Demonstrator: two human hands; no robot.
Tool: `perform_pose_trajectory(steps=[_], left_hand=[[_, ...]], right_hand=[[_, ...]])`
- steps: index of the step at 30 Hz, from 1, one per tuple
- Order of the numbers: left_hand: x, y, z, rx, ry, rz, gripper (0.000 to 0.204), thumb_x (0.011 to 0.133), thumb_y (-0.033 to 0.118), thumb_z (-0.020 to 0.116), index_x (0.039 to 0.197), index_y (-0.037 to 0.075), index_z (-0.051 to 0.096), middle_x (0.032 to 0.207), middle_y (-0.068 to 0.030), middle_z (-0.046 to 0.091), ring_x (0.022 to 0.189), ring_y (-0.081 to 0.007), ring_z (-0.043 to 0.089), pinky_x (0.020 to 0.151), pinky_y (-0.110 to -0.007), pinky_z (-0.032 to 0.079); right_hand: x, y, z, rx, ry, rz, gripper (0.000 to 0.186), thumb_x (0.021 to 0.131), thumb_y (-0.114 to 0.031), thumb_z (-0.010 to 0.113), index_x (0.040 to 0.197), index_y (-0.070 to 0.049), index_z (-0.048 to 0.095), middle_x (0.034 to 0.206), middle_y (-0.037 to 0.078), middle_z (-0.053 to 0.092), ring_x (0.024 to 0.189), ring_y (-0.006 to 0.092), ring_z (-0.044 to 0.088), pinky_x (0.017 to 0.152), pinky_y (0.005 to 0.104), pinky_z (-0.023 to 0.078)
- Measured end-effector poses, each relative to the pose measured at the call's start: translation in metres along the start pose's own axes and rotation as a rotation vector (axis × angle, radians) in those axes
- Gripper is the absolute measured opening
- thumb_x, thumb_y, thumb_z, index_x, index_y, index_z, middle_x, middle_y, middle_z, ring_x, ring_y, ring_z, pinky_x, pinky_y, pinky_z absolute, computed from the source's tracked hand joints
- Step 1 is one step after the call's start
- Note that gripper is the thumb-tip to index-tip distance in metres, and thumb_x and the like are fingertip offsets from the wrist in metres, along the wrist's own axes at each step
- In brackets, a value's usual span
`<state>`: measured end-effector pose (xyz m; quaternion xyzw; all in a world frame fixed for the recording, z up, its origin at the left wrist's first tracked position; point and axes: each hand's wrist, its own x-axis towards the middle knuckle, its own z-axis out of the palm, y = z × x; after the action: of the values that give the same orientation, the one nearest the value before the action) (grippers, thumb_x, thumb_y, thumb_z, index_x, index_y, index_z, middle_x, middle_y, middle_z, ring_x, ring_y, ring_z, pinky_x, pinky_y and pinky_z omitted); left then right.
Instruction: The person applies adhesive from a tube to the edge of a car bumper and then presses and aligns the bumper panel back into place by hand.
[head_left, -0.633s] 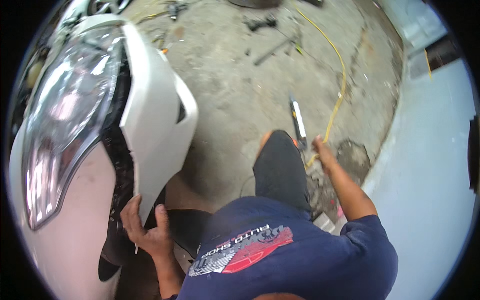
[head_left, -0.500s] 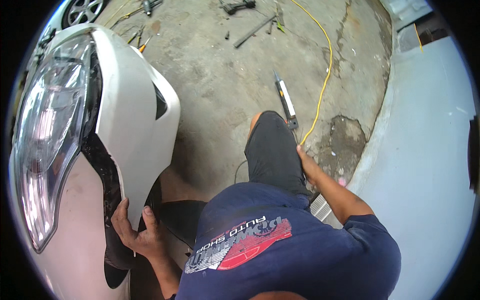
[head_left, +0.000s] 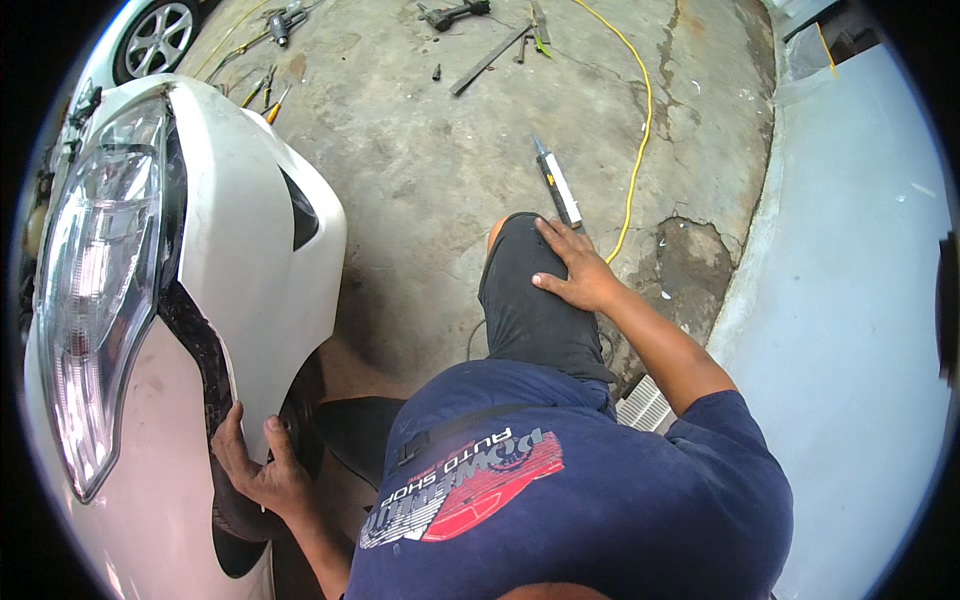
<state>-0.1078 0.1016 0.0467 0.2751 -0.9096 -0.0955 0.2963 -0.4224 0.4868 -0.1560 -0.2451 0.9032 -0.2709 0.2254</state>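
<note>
A white car bumper (head_left: 260,230) stands at my left with a dark gap between its edge and the white fender (head_left: 140,420). My left hand (head_left: 262,478) is at the bumper's rear corner, fingers over the gap side and thumb on the other side, holding that edge. Beside the gap sits the clear headlight (head_left: 100,270). My right hand (head_left: 582,272) rests on my right thigh with its fingers spread and nothing in it. Just beyond it on the floor lies a slim black tool (head_left: 557,185) with a white strip and a pointed tip.
A yellow cord (head_left: 640,150) runs along the concrete floor. Farther off lie a flat dark bar (head_left: 490,62), a black tool (head_left: 455,14) and screwdriver-like hand tools (head_left: 270,95). A pale blue panel (head_left: 840,250) stands along my right, near cracked concrete (head_left: 692,262).
My right hand has come up from beside my thigh to lie on top of it near the knee. My left hand stays at the bumper edge; the view has shifted slightly.
</note>
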Motion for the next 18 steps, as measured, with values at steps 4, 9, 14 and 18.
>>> perform_pose_trajectory(steps=[4,9,14,18], left_hand=[[-0.001,0.003,0.001,0.017,-0.001,-0.005,0.039,0.103,0.023,0.079,0.130,-0.004,0.074,0.120,-0.0187,0.073,0.113,-0.0359,0.068,0.104,-0.049,0.053],[0.001,0.002,0.001,0.075,-0.022,0.007,0.036,0.105,0.022,0.078,0.132,-0.002,0.075,0.124,-0.0183,0.075,0.117,-0.0346,0.070,0.108,-0.047,0.053],[-0.002,0.002,-0.001,0.087,-0.041,-0.005,0.034,0.106,0.020,0.077,0.131,-0.002,0.075,0.123,-0.0182,0.074,0.116,-0.0350,0.070,0.107,-0.046,0.053],[0.002,0.005,0.000,0.109,-0.043,-0.018,0.038,0.103,0.024,0.080,0.127,-0.005,0.074,0.117,-0.0195,0.073,0.112,-0.0369,0.069,0.103,-0.048,0.053]], right_hand=[[0.010,-0.001,0.000,-0.014,-0.077,-0.029,0.092,0.095,-0.056,0.083,0.172,-0.022,0.045,0.181,0.022,0.034,0.166,0.0446,0.034,0.137,0.0571,0.030],[0.013,0.011,-0.001,0.117,-0.084,-0.093,0.066,0.090,-0.043,0.091,0.139,-0.012,0.058,0.176,0.021,0.042,0.163,0.0457,0.039,0.134,0.0568,0.035],[0.018,0.053,-0.006,0.855,-0.077,0.127,0.057,0.092,-0.020,0.088,0.135,-0.012,0.052,0.162,0.016,0.055,0.149,0.0305,0.054,0.117,0.0483,0.052],[0.055,0.110,0.010,0.693,0.002,0.295,0.079,0.093,-0.002,0.077,0.163,-0.016,0.042,0.148,0.013,0.064,0.122,0.0254,0.069,0.102,0.0396,0.058]])
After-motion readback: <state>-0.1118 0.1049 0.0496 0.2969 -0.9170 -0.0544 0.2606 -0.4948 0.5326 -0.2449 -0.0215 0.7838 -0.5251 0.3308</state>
